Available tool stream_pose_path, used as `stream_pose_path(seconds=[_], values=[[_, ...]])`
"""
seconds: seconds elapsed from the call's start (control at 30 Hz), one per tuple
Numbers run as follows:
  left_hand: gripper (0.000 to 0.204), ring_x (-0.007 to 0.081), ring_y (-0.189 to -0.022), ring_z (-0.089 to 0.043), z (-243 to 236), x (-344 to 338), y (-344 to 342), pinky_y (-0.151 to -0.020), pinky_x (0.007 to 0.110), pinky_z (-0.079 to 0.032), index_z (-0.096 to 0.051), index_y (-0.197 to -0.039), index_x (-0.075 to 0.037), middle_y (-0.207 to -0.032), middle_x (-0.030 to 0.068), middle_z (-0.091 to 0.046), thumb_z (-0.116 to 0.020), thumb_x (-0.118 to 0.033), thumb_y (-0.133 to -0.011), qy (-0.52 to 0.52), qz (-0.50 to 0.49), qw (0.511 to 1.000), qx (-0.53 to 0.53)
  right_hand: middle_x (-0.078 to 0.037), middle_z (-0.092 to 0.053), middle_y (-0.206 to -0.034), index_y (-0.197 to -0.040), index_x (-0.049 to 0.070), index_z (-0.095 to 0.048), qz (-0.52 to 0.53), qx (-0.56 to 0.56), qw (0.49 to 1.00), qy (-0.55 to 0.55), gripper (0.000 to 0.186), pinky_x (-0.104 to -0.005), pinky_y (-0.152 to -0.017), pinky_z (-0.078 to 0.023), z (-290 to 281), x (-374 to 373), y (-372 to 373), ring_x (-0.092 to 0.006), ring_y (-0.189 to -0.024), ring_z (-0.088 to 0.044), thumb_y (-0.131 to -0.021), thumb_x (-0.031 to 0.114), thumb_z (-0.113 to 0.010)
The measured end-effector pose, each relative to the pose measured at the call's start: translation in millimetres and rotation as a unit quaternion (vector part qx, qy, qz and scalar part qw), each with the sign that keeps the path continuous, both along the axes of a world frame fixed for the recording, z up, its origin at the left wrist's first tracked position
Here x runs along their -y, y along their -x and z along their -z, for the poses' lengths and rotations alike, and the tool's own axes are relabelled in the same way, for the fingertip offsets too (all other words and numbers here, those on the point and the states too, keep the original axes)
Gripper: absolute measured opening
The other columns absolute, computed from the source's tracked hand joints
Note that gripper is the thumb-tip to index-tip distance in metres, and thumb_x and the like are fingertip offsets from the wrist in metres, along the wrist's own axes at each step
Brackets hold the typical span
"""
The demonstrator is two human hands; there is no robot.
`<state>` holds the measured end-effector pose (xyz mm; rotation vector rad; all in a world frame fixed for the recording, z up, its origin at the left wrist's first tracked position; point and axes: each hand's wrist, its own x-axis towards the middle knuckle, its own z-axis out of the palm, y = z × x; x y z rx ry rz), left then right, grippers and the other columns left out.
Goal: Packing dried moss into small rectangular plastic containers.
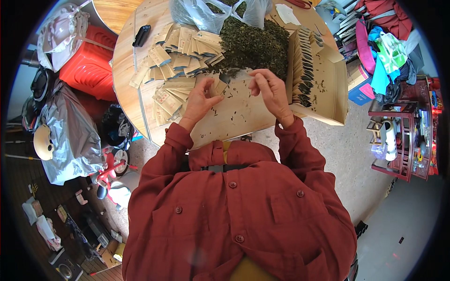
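Observation:
My left hand (pixel 200 102) is curled at the near edge of a pile of dried leaves, its fingers and thumb around a small brown paper packet (pixel 217 87). The packet's dark inside shows at its top. My right hand (pixel 270 92) is closed in a pinch to the right of it. By its fingertips is a pale, see-through piece (pixel 243 75), too blurred to name. Beyond both hands spreads the heap of dried dark green leaves (pixel 255 44). Left of my left hand lie many flat brown paper packets (pixel 176 58) in loose stacks.
An open cardboard box (pixel 330 100) at the right holds a row of filled packets (pixel 302 70). Clear plastic bags (pixel 201 16) of leaves stand at the back of the round wooden table (pixel 125 84). A black stapler-like object (pixel 141 36) lies far left, near red stools (pixel 89 63).

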<state>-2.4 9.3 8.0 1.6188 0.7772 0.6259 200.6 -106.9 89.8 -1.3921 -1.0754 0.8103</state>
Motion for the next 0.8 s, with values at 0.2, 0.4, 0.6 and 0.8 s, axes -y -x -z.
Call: stream_pose_path(seconds=[0.2, 0.4, 0.6, 0.8], values=[[0.058, 0.0186, -0.1, -0.059, 9.5, 3.0, -4.3, -0.083, 0.032, -0.053, -0.053, -0.12, 0.001, -0.111, 0.0126, -0.061, -0.081, -0.009, -0.07, -0.03, -0.001, 0.999, -0.012, -0.013, -0.063, -0.086, -0.105, 0.003, -0.06, -0.069, 0.369, 0.924, -0.08, 0.016, -0.0321, -0.067, -0.05, -13.5, -6.4, 15.0, -0.0261, -0.074, -0.061, -0.094, 0.012, -0.053], [0.06, 0.0193, -0.108, -0.058, 8.1, 2.6, 3.2, -0.092, 0.032, -0.05, -0.049, -0.123, 0.0, -0.12, 0.0111, -0.057, -0.08, -0.006, -0.072, 0.081, 0.021, 0.995, 0.054, -0.012, -0.062, -0.083, -0.103, 0.002, -0.061, -0.046, 0.419, 0.898, -0.123, 0.013, -0.0289, -0.066, -0.05, -32.7, -6.4, 14.7, -0.023, -0.073, -0.063, -0.093, 0.008, -0.054], [0.055, 0.0175, -0.114, -0.054, -30.1, 13.5, 16.6, -0.099, 0.031, -0.044, -0.046, -0.126, -0.003, -0.124, 0.0084, -0.056, -0.072, 0.003, -0.077, 0.143, 0.049, 0.977, 0.148, -0.007, -0.064, -0.07, -0.095, -0.001, -0.063, -0.02, 0.022, 0.994, 0.108, 0.019, -0.0236, -0.052, -0.049, 19.7, 5.1, -2.2, -0.0125, -0.057, -0.062, -0.096, 0.016, -0.055], [0.054, 0.0174, -0.113, -0.056, -25.2, 12.5, 22.9, -0.097, 0.031, -0.047, -0.047, -0.125, -0.003, -0.123, 0.0083, -0.056, -0.072, 0.004, -0.078, 0.158, 0.049, 0.976, 0.139, -0.01, -0.066, -0.07, -0.092, -0.003, -0.063, -0.045, -0.245, 0.944, 0.217, 0.027, -0.0239, -0.049, -0.051, 67.4, 2.2, 15.5, -0.0145, -0.053, -0.062, -0.096, 0.023, -0.055]])
